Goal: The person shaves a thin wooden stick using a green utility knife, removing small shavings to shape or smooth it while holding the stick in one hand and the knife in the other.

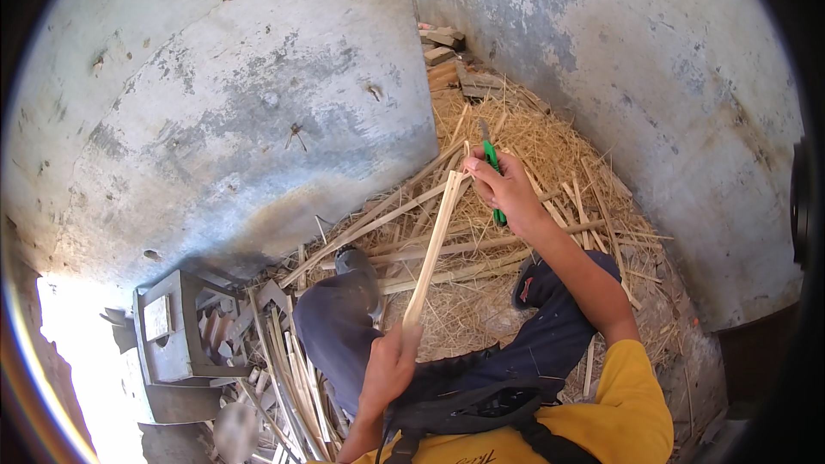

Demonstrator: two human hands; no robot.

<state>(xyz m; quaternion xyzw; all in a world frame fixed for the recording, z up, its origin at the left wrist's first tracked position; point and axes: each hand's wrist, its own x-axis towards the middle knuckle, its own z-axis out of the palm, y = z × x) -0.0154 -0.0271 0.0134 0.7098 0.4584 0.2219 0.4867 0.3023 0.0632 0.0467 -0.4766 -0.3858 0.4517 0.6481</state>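
A long, pale bamboo strip (435, 249) slants upward in front of me. My left hand (391, 368) is closed round its lower end, close to my left thigh and slightly blurred. Beyond the strip's upper end, my right hand (507, 191) is closed round a green utility knife (491, 159). The knife's blade sticks out past the fingers, pointing away from me. Thumb and forefinger of the right hand are close together beside the strip's tip, where a thin sliver (467, 150) stands up. Whether they pinch that sliver I cannot tell.
Straw-like shavings (550, 133) and loose bamboo pieces (481, 245) cover the floor between my feet and the walls. More strips (296, 378) lie at my left, by a grey metal box frame (176, 326). Wood blocks (443, 43) are piled in the far corner.
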